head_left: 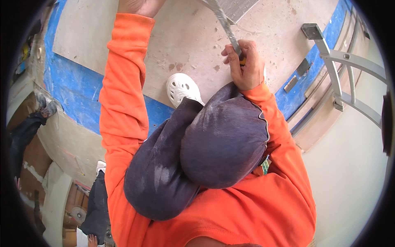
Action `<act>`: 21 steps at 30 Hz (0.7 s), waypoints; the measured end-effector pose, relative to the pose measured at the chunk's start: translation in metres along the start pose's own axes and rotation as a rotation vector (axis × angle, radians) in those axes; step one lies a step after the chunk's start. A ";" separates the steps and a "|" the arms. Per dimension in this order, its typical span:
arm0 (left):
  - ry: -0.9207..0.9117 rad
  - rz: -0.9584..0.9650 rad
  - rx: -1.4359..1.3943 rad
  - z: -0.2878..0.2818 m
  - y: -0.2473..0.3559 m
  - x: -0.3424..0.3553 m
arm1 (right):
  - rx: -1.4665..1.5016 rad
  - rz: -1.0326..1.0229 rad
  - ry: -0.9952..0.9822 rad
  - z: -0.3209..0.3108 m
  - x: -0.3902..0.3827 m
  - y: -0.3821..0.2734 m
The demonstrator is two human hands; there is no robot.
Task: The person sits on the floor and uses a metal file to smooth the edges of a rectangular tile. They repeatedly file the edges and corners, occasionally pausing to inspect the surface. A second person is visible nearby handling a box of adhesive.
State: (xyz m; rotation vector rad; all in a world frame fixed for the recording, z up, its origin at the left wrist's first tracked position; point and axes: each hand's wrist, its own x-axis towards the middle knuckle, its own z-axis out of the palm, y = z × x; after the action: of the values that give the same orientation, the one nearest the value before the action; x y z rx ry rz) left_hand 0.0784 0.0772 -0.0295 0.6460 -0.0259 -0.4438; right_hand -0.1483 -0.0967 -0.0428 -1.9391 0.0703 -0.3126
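Observation:
My right hand (249, 66) is closed, with thumb and fingers around what looks like a tape measure (225, 25). Its narrow grey strip runs up and left out of view, and a bit of yellow and black shows in my palm. My left hand (142, 5) is cut off by the top edge, so its fingers are hidden. Under the strip, at the top, lies the corner of a grey plank or tile (238, 7). My knees in dark trousers (224, 142) are bent between my arms, and a white clog (183, 88) rests on the dusty board (181, 45).
Blue sheeting (76, 88) borders the board. A metal ladder (349, 76) lies or leans at the right, beside long strips along the wall. At the left are other people's dark-trousered legs (24, 127) (96, 206), and a disc-shaped thing (78, 214) sits near the lower pair.

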 end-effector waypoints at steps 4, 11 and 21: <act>0.013 0.010 0.009 0.000 0.001 -0.001 | -0.230 -0.014 -0.057 0.002 -0.004 0.009; 0.013 -0.006 0.043 0.003 0.003 -0.003 | -0.298 -0.093 -0.060 -0.006 0.002 0.003; 0.074 0.021 0.079 0.004 0.004 -0.006 | -0.250 -0.073 -0.100 -0.008 0.000 0.007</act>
State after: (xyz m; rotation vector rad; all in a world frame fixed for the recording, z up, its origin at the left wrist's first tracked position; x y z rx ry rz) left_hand 0.0744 0.0804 -0.0235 0.7386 0.0198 -0.3997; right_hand -0.1497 -0.1064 -0.0464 -2.2058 -0.0281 -0.2640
